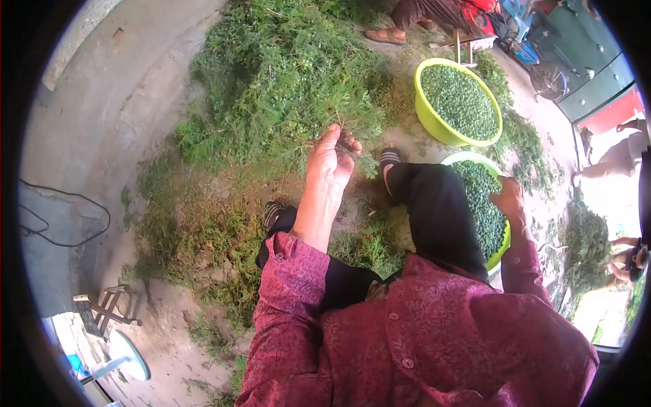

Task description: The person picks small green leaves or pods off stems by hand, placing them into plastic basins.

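My left hand [331, 161] is raised in front of the green pile, with its fingers closed round a leafy evergreen sprig [347, 123]. Part of the sprig blends into the foliage behind it. Beside my right knee stands a yellow-green basin [503, 252] filled with small green berries or cones [476, 190]. Over the right side of this basin is my right hand [510, 200], its fingers curled inward; whatever they may hold is hidden.
A large heap of cut evergreen branches [278, 74] lies ahead. Another full yellow-green basin [434, 123] stands beyond the near one. A person's leg [410, 15] shows at the top. A folding stool [108, 308] and a black cable [102, 203] are at left.
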Motion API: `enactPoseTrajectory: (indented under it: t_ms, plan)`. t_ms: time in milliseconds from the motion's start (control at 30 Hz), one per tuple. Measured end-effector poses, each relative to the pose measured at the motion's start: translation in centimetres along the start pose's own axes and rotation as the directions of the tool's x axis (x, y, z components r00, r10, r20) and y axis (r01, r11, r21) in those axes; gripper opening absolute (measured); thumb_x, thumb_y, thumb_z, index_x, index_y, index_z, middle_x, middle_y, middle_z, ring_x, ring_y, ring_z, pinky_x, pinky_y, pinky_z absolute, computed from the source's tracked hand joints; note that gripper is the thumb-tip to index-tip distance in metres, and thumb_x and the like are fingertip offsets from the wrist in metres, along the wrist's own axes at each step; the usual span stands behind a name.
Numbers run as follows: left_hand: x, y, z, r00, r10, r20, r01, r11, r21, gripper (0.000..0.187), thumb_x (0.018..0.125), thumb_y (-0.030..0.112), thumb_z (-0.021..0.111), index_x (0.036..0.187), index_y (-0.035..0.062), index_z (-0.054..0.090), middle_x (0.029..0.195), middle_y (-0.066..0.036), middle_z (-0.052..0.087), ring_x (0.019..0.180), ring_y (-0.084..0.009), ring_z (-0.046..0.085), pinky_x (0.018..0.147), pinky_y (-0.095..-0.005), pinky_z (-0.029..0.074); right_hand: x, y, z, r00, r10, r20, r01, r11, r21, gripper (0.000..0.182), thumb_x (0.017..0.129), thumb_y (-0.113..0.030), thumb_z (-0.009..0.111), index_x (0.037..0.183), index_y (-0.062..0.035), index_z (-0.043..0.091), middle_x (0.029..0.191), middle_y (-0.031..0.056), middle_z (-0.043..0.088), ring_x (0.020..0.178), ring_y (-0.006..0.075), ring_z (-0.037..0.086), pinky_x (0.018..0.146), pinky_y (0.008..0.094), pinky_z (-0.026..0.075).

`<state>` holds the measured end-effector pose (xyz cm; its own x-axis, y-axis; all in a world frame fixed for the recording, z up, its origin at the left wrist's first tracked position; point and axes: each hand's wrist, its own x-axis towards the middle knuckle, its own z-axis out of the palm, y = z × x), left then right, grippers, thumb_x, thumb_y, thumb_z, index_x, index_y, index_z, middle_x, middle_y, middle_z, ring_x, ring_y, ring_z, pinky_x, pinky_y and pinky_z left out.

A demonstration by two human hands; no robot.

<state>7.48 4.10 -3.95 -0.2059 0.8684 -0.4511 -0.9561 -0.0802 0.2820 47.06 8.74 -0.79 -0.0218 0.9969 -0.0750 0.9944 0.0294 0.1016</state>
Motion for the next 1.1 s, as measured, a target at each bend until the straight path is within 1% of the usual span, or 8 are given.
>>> enactPoseTrajectory:
  t_ms: [100, 200, 467, 533, 633, 800, 967, 1100]
  plan:
    - [0.2, -0.7, 0.4, 1.0, -0.002, -0.02, 0.002, 1.0, 0.02, 0.009, 0.083, 0.012, 0.058, 0.085, 0.0055, 0.051, 0.073, -0.009, 0.055, 0.062, -0.0191, 0.05, 0.059, -0.0358, 0.045, 0.1, -4.0, -1.3, 0.986, -0.136, 0.098, 0.081, 0.901, 0.425, 0.049, 0.068, -0.026, 0.067, 0.108, -0.0003, 0.056, 0.099, 0.0175, 0.06, 0.091, 0.0249, 0.058, 0.076, 0.0317, 0.046]
    - [0.5, -1.3, 0.4, 1.0, 0.013, 0.011, -0.014, 0.995, 0.095, 0.011, 0.083, 0.014, 0.059, 0.086, 0.0059, 0.052, 0.074, -0.007, 0.055, 0.063, -0.0187, 0.05, 0.06, -0.0357, 0.045, 0.9, -13.1, -2.7, 0.884, -0.461, 0.083, 0.123, 0.399, 0.909, 0.05, 0.072, -0.031, 0.068, 0.11, -0.0007, 0.055, 0.094, 0.0116, 0.062, 0.083, 0.0167, 0.058, 0.069, 0.0269, 0.047]
    - [1.6, -1.2, 0.8, 0.981, 0.168, 0.094, -0.183, 0.966, 0.183, 0.018, 0.08, 0.02, 0.063, 0.089, 0.008, 0.054, 0.077, -0.005, 0.057, 0.07, -0.0183, 0.053, 0.067, -0.0325, 0.044, 2.8, -25.7, -0.5, 0.711, -0.642, 0.287, -0.305, 0.087, 0.948, 0.032, 0.073, -0.023, 0.066, 0.087, 0.0051, 0.061, 0.068, 0.0068, 0.057, 0.061, 0.0146, 0.051, 0.053, 0.0281, 0.042]
    - [1.3, -1.5, 1.8, 0.97, 0.207, 0.13, -0.225, 0.964, 0.143, 0.014, 0.077, 0.013, 0.066, 0.086, 0.0076, 0.057, 0.077, -0.005, 0.06, 0.065, -0.0181, 0.055, 0.058, -0.0318, 0.046, 3.5, -25.1, 0.0, 0.686, -0.648, 0.331, -0.348, 0.107, 0.931, 0.037, 0.072, -0.028, 0.063, 0.085, 0.0068, 0.06, 0.067, 0.0065, 0.057, 0.061, 0.015, 0.052, 0.056, 0.0291, 0.043]
    - [1.8, -2.6, 2.2, 0.985, 0.164, 0.06, -0.174, 0.94, 0.292, 0.017, 0.075, 0.012, 0.069, 0.086, 0.0071, 0.058, 0.077, -0.005, 0.06, 0.066, -0.0168, 0.056, 0.058, -0.0291, 0.046, 3.6, -24.0, -0.7, 0.811, -0.554, 0.189, 0.054, 0.393, 0.918, 0.038, 0.071, -0.031, 0.06, 0.083, 0.005, 0.059, 0.066, 0.0122, 0.058, 0.061, 0.0217, 0.057, 0.06, 0.034, 0.046]
    - [1.6, -2.9, 3.7, 0.988, 0.138, 0.071, -0.155, 0.875, 0.458, 0.016, 0.075, 0.013, 0.068, 0.086, 0.0069, 0.058, 0.079, -0.006, 0.059, 0.07, -0.0154, 0.055, 0.06, -0.028, 0.044, 3.7, -20.2, -5.3, 0.642, -0.763, 0.068, 0.653, 0.591, 0.474, 0.027, 0.068, -0.026, 0.054, 0.072, -0.0001, 0.057, 0.069, 0.0204, 0.058, 0.067, 0.0348, 0.058, 0.067, 0.0417, 0.047]
    - [3.5, 4.3, 2.0, 0.973, 0.133, 0.19, -0.217, 0.814, 0.539, 0.008, 0.075, 0.012, 0.067, 0.074, 0.0075, 0.06, 0.071, -0.005, 0.061, 0.057, -0.011, 0.053, 0.053, -0.0265, 0.045, 5.6, -11.7, -4.5, 0.839, -0.539, -0.076, 0.494, 0.695, 0.523, 0.004, 0.066, -0.008, 0.055, 0.067, -0.0042, 0.057, 0.056, 0.0122, 0.054, 0.048, 0.022, 0.053, 0.048, 0.0341, 0.043]
    - [2.7, 9.7, -3.0, 0.916, 0.338, -0.218, -0.138, 0.773, 0.62, 0.018, 0.077, 0.008, 0.065, 0.09, -0.0002, 0.057, 0.071, -0.009, 0.059, 0.053, -0.0104, 0.052, 0.044, -0.0205, 0.043, 8.2, 0.6, 2.9, 0.964, -0.256, -0.067, 0.264, 0.916, 0.302, 0.014, 0.067, -0.014, 0.056, 0.062, -0.0013, 0.053, 0.051, 0.0136, 0.05, 0.045, 0.0235, 0.048, 0.047, 0.0373, 0.04]
